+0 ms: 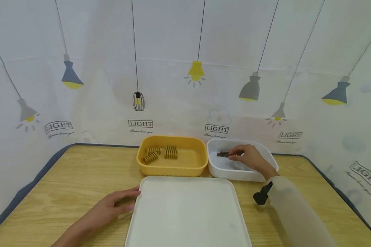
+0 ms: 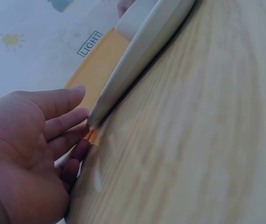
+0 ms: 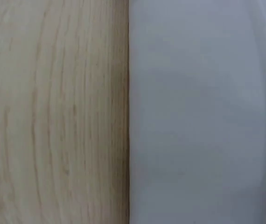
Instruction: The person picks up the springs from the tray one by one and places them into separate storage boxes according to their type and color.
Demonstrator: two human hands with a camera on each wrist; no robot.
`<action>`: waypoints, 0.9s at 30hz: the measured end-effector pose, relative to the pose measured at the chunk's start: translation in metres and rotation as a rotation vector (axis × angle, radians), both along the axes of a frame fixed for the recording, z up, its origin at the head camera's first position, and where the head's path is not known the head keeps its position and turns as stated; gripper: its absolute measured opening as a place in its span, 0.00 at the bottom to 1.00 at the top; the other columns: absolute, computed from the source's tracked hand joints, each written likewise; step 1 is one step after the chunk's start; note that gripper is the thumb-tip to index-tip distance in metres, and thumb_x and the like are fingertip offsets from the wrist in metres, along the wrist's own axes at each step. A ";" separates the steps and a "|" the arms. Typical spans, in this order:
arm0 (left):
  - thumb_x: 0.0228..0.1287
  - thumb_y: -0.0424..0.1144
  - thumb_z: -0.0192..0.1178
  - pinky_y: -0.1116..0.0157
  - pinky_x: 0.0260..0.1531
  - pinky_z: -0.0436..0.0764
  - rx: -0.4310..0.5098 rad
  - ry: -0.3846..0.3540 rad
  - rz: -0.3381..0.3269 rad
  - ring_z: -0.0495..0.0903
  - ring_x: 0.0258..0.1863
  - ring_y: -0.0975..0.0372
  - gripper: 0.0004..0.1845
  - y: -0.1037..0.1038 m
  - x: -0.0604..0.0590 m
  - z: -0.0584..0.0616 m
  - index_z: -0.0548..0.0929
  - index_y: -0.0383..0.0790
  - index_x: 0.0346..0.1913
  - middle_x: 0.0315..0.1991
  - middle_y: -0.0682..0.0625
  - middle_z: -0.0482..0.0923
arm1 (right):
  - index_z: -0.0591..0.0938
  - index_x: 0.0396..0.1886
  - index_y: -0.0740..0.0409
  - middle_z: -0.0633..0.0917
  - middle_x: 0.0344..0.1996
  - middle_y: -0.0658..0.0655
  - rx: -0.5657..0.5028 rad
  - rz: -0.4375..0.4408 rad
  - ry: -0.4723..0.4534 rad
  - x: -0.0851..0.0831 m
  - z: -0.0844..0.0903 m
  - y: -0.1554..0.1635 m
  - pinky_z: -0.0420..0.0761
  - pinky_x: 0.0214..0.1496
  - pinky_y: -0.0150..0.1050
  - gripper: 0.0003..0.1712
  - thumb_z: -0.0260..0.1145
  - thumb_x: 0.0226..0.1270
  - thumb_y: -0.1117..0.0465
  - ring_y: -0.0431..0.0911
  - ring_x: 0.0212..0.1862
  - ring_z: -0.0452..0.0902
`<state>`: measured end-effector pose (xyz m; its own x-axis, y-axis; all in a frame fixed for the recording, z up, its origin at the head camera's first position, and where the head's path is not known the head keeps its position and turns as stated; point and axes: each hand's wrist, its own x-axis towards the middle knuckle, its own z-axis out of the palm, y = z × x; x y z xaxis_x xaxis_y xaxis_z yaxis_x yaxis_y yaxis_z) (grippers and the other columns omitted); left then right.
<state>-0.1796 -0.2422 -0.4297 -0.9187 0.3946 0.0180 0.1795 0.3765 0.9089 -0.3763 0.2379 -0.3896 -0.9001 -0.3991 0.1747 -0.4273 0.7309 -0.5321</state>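
My right hand [image 1: 248,157] reaches into the white bin [image 1: 235,174], thumb and fingers bent around the end of some small dark brown rods [image 1: 222,154]. Whether a rod is pinched between the fingertips is too small to make out. On the left, my left hand [image 1: 111,206] touches the left edge of the white tray [image 1: 187,212] with its fingertips. The left wrist view shows that hand [image 2: 35,140] with fingers extended and loosely bent at the tray's rim [image 2: 123,70]. In the right wrist view only the white bin's outer wall [image 3: 198,112] and tabletop appear clearly.
A yellow bin [image 1: 173,171] stands left of the white one, behind the tray. It holds several ribbed, brass-coloured coils [image 1: 170,152]. Wood-grain tabletop [image 1: 77,178] extends on both sides. A lamp-patterned cloth [image 1: 173,89] hangs behind and around the table.
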 end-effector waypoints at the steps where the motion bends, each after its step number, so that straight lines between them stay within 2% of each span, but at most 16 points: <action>1: 0.66 0.46 0.60 0.79 0.57 0.54 -0.004 -0.003 0.003 0.53 0.70 0.49 0.23 0.000 0.000 0.000 0.76 0.46 0.63 0.69 0.48 0.64 | 0.87 0.37 0.54 0.85 0.33 0.48 0.008 0.002 -0.005 -0.002 -0.001 0.000 0.75 0.43 0.43 0.09 0.72 0.60 0.55 0.45 0.38 0.76; 7: 0.65 0.47 0.61 0.80 0.57 0.53 -0.034 -0.016 0.028 0.55 0.70 0.53 0.23 0.000 -0.003 -0.001 0.77 0.49 0.62 0.68 0.52 0.65 | 0.88 0.36 0.54 0.86 0.34 0.49 0.035 0.012 -0.061 -0.011 -0.004 -0.001 0.75 0.43 0.42 0.08 0.72 0.59 0.56 0.45 0.39 0.76; 14: 0.65 0.48 0.60 0.80 0.56 0.53 -0.034 -0.026 0.038 0.55 0.69 0.52 0.23 0.001 0.002 -0.002 0.77 0.48 0.62 0.68 0.51 0.65 | 0.88 0.34 0.55 0.86 0.34 0.50 0.040 -0.010 -0.139 -0.017 -0.009 -0.005 0.75 0.42 0.41 0.07 0.73 0.58 0.58 0.45 0.39 0.77; 19: 0.65 0.48 0.60 0.79 0.57 0.54 -0.033 -0.041 0.034 0.55 0.69 0.52 0.23 0.002 0.004 -0.001 0.76 0.48 0.62 0.68 0.51 0.65 | 0.88 0.31 0.53 0.86 0.33 0.49 0.087 -0.036 -0.183 -0.021 -0.015 -0.006 0.74 0.46 0.43 0.05 0.74 0.57 0.57 0.46 0.41 0.77; 27: 0.65 0.48 0.60 0.79 0.57 0.54 -0.034 -0.050 0.030 0.54 0.70 0.52 0.22 0.001 0.000 0.000 0.77 0.50 0.62 0.69 0.52 0.64 | 0.88 0.30 0.54 0.86 0.31 0.49 0.113 -0.032 -0.111 -0.022 -0.015 -0.005 0.74 0.49 0.47 0.05 0.74 0.55 0.59 0.48 0.42 0.78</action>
<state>-0.1794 -0.2408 -0.4296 -0.9293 0.3669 -0.0413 0.1224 0.4117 0.9031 -0.3982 0.2333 -0.4041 -0.9238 -0.3818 0.0294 -0.3465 0.8010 -0.4882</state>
